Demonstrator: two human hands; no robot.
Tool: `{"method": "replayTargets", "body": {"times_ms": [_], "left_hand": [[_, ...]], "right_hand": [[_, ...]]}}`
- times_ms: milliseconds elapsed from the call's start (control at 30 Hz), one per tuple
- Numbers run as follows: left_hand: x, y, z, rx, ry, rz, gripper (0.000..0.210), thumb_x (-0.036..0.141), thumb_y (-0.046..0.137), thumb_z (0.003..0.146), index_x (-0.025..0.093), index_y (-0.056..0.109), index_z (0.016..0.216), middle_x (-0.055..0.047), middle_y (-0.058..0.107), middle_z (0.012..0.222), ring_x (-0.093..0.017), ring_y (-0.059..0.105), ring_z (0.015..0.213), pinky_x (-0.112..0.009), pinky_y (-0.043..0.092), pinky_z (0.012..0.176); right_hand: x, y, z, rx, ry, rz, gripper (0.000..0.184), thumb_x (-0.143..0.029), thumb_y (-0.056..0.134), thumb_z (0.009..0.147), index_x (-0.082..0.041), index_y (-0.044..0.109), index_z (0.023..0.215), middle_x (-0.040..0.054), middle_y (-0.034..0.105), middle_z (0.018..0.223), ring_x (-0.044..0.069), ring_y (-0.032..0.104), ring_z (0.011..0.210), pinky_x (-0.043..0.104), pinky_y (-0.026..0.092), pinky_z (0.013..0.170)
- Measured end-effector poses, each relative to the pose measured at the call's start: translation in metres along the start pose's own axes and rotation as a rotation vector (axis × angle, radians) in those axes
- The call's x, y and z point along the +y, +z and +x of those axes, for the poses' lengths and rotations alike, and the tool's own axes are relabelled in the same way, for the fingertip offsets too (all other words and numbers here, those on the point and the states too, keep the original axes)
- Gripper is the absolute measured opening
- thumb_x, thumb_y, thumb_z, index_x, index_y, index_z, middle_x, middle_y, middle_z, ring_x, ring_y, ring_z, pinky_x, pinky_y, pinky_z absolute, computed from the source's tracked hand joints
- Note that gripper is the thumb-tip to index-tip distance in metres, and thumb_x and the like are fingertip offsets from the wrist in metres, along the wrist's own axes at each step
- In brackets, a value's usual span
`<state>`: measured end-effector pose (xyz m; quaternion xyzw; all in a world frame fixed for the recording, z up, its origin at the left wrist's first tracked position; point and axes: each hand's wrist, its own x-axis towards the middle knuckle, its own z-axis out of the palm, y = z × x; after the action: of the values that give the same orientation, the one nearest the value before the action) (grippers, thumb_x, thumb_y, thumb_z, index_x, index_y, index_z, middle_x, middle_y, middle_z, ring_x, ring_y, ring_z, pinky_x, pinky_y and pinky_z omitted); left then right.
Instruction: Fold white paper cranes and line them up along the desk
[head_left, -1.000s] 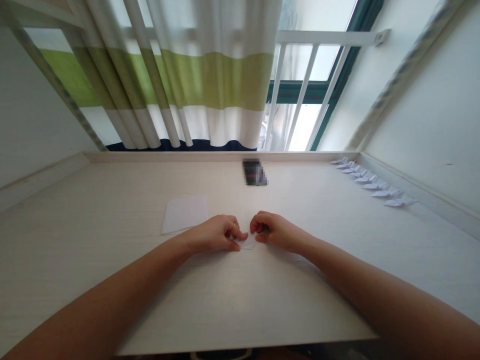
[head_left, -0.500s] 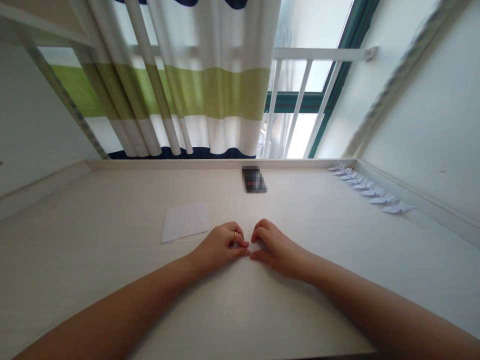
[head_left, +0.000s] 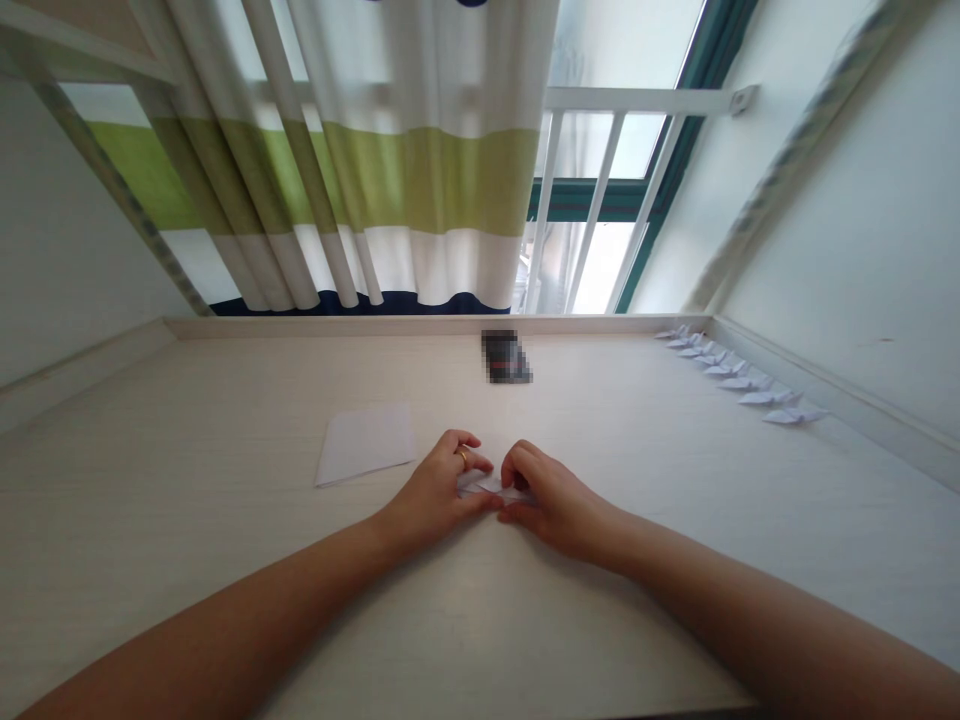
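Observation:
A small piece of folded white paper (head_left: 480, 484) is between my two hands, low over the pale tabletop (head_left: 480, 620). My left hand (head_left: 442, 478), with a ring on one finger, has its thumb along the paper's near edge and its fingers curled above the far side, the index finger a little raised. My right hand (head_left: 546, 496) pinches the paper's right end between thumb and bent fingers, which hide that end. To the left of my left hand lies a flat white sheet of paper (head_left: 366, 444).
Near the back edge is a dark, blurred object (head_left: 506, 357). Several folded paper cranes (head_left: 769, 397) stand in a row along the right side rim. A low rim (head_left: 420, 326) borders the back of the table; beyond it are a striped curtain (head_left: 427, 180) and white railing (head_left: 592, 210).
My left fingers have lifted and spread away from the thumb, so more of the folded paper shows. My right hand keeps its pinch, almost in place. The view has shifted slightly.

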<state>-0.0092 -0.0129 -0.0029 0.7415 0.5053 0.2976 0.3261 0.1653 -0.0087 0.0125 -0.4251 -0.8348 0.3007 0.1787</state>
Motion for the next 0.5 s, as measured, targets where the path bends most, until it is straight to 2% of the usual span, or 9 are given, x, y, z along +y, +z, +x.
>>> {"method": "replayTargets", "body": {"times_ms": [133, 233, 400, 500], "left_hand": [[0.0034, -0.0024, -0.0008, -0.012, -0.027, -0.007, 0.024, 0.037, 0.065, 0.062, 0.016, 0.06, 0.072, -0.009, 0.048, 0.11, -0.021, 0.051, 0.096, -0.031, 0.042, 0.081], [0.0039, -0.0037, -0.0005, -0.022, 0.005, -0.052, 0.021, 0.034, 0.064, 0.063, 0.016, 0.057, 0.068, -0.007, 0.052, 0.104, -0.018, 0.053, 0.09, -0.029, 0.042, 0.078], [0.0032, -0.0037, -0.0006, -0.07, -0.012, -0.13, 0.014, 0.028, 0.057, 0.069, 0.015, 0.054, 0.072, 0.0, 0.059, 0.07, -0.012, 0.053, 0.065, -0.023, 0.042, 0.061], [0.0051, -0.0031, -0.0023, -0.033, 0.009, -0.102, 0.015, 0.03, 0.056, 0.071, 0.015, 0.054, 0.069, 0.001, 0.059, 0.066, -0.011, 0.053, 0.063, -0.023, 0.041, 0.059]], "right_hand": [[-0.0014, 0.0001, -0.0007, 0.013, -0.071, 0.01, 0.02, -0.007, 0.057, 0.066, -0.018, 0.044, 0.075, 0.0011, 0.046, 0.082, 0.012, 0.044, 0.071, 0.024, 0.036, 0.062], [-0.0016, -0.0007, -0.0008, 0.037, -0.079, 0.021, 0.019, -0.007, 0.056, 0.066, -0.018, 0.044, 0.075, 0.0009, 0.046, 0.081, 0.012, 0.044, 0.071, 0.024, 0.037, 0.063], [-0.0012, -0.0043, 0.0006, 0.058, -0.058, 0.123, 0.021, -0.019, 0.06, 0.068, -0.018, 0.046, 0.082, 0.0005, 0.051, 0.079, 0.012, 0.047, 0.071, 0.025, 0.04, 0.063], [-0.0003, -0.0051, 0.0025, 0.074, -0.105, 0.138, 0.013, -0.028, 0.055, 0.075, -0.017, 0.051, 0.081, 0.0023, 0.053, 0.078, 0.012, 0.049, 0.071, 0.025, 0.042, 0.063]]}}
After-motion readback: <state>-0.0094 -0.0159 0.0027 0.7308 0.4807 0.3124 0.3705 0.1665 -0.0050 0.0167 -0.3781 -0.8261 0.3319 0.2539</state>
